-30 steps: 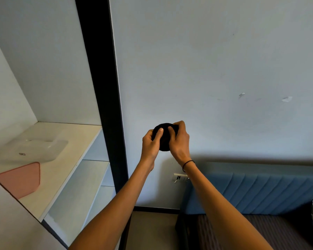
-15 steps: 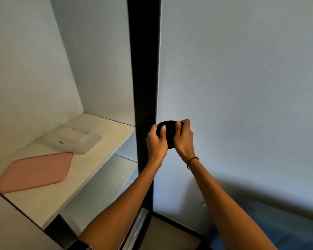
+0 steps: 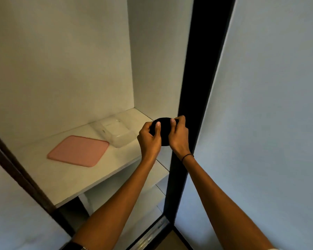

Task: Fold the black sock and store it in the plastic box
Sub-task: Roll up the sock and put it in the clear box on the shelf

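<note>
The black sock [image 3: 164,130] is rolled into a compact ball, held between both my hands in the air at the right end of a white wardrobe shelf [image 3: 69,179]. My left hand [image 3: 149,139] grips its left side, thumb across the front. My right hand [image 3: 179,136] grips its right side, a black band on that wrist. The clear plastic box [image 3: 116,132] stands open on the shelf just left of my hands. Its pink lid [image 3: 79,150] lies flat on the shelf further left.
A black wardrobe frame post [image 3: 193,105] rises right behind my hands. A pale wall [image 3: 269,123] fills the right side. Lower white shelves [image 3: 148,201] sit under the top one. A dark door edge [image 3: 20,174] crosses the lower left.
The view has swung left, so the shelf, box and lid now sit near the centre. My hands carried the balled sock from in front of the wall to beside the box.
</note>
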